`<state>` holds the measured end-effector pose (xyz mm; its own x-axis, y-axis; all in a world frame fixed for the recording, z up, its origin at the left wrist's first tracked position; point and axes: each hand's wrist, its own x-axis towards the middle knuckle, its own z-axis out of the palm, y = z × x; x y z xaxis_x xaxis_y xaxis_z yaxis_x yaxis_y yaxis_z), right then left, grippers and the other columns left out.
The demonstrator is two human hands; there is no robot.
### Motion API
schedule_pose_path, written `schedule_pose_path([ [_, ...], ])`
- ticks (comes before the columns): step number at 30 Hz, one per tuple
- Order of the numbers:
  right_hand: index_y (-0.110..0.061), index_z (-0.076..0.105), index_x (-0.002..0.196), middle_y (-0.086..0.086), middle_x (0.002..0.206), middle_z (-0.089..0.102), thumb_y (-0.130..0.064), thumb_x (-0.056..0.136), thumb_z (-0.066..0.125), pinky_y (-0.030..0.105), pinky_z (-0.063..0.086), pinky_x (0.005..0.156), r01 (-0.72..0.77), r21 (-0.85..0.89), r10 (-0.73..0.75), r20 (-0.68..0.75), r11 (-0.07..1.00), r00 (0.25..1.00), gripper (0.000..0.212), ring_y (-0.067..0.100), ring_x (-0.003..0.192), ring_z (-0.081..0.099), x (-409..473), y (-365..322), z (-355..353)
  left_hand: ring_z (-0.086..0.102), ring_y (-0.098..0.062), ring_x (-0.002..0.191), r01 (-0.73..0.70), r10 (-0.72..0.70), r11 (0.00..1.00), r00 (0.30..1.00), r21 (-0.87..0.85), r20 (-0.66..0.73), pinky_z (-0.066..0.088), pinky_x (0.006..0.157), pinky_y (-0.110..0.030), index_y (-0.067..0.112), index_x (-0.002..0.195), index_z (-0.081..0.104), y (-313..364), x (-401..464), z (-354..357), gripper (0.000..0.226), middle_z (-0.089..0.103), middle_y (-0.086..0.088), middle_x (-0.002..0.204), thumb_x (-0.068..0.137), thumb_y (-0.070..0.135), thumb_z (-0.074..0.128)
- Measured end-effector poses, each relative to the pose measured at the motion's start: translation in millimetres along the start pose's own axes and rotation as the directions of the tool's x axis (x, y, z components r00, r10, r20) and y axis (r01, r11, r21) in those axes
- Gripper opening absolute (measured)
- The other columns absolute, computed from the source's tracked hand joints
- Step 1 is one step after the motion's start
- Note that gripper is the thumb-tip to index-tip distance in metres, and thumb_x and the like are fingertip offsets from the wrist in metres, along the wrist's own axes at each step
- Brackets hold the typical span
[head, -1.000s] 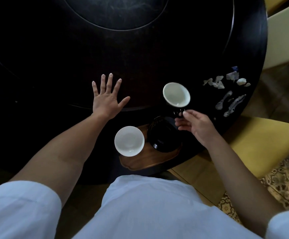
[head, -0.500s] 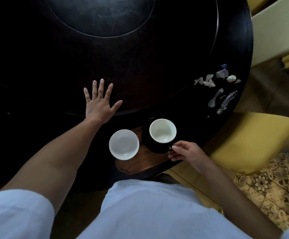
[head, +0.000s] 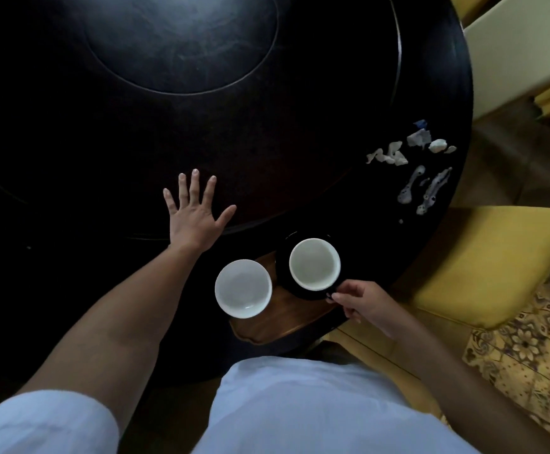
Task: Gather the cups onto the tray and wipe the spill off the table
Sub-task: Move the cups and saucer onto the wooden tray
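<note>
The left hand (head: 195, 217) lay flat on the dark round counter (head: 103, 126), its fingers (head: 195, 185) straight and spread, holding nothing. The right hand (head: 362, 303) reached in from the near edge with its fingers (head: 335, 298) curled, pinching the handle of the black cup (head: 314, 263) at the cup's near-right side.

Half a second before, this cup had already come down onto the black saucer (head: 283, 257); a second before, it had been held farther out over the counter, beyond the saucer. The right hand kept its grip on the handle throughout, and the left hand stayed planted in the same spread pose.

The black cup stood upright, its white inside facing up, its handle pointing toward the person's right. The saucer under it sat at the far right end of the wooden tray (head: 276, 326), which ran long-side left to right along the counter's near edge. A white cup (head: 243, 289) stood upright on the tray's left part, just beside the saucer, mouth up.

The spill (head: 427, 188), pale streaks and blobs, lay near the counter's right rim, well apart from the tray, its streaks running roughly toward the near-left. Torn white scraps (head: 391, 157) lay just beyond it.
</note>
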<state>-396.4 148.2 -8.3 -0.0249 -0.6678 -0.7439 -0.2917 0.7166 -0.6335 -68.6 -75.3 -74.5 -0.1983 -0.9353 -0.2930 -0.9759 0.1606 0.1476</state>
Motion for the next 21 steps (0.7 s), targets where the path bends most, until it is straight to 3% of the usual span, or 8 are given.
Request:
schedule_pose_path([
  [2,-0.014,0.073,0.097,-0.004,0.073,0.072,-0.023,0.097,0.066,0.030,0.043,0.056,-0.009,-0.005,0.009,-0.036,1.000,0.999,0.011,0.006,0.055,0.054,2,3,2,-0.030,-0.023,0.153,0.001,-0.001,1.000,1.000,-0.007,-0.006,-0.018,0.121,-0.058,0.033,0.163,-0.005,-2,1,2,0.089,-0.021,-0.002,0.170,0.092,0.085,0.005],
  [6,-0.014,0.071,0.100,0.000,0.093,0.078,-0.022,0.096,0.068,0.027,0.045,0.055,-0.024,-0.005,0.023,-0.046,1.000,0.999,0.010,0.008,0.062,0.059,3,4,2,-0.029,-0.023,0.154,0.002,-0.002,1.000,1.000,-0.014,-0.017,-0.019,0.121,-0.057,0.034,0.163,-0.005,-3,2,4,0.090,-0.020,-0.001,0.171,0.090,0.086,0.004],
  [15,-0.018,0.072,0.098,-0.006,0.089,0.078,-0.029,0.095,0.068,0.022,0.050,0.056,-0.011,-0.164,0.004,-0.043,0.986,0.999,0.012,0.006,0.065,0.066,7,-2,1,-0.027,-0.023,0.154,0.006,-0.007,1.000,1.000,-0.031,-0.007,-0.019,0.120,-0.057,0.033,0.164,-0.001,2,0,-1,0.089,-0.017,-0.002,0.171,0.092,0.083,0.013],
  [18,-0.018,0.072,0.097,-0.005,0.088,0.078,-0.028,0.095,0.068,0.023,0.051,0.057,-0.011,-0.171,0.006,-0.032,0.985,0.999,0.011,0.006,0.065,0.066,9,-3,-2,-0.023,-0.024,0.155,0.009,-0.010,0.999,1.000,-0.053,-0.023,-0.018,0.120,-0.058,0.032,0.164,0.005,4,0,-3,0.088,-0.012,-0.003,0.172,0.094,0.082,0.020],
  [21,-0.007,0.071,0.103,0.002,0.088,0.077,-0.019,0.095,0.068,0.027,0.050,0.058,-0.035,-0.078,0.035,-0.009,0.996,0.999,0.015,0.010,0.067,0.066,11,-2,-1,-0.017,-0.024,0.157,0.020,-0.026,0.994,0.998,-0.108,-0.050,-0.015,0.121,-0.058,0.031,0.164,0.014,7,-1,-5,0.085,-0.005,-0.005,0.173,0.095,0.076,0.037],
])
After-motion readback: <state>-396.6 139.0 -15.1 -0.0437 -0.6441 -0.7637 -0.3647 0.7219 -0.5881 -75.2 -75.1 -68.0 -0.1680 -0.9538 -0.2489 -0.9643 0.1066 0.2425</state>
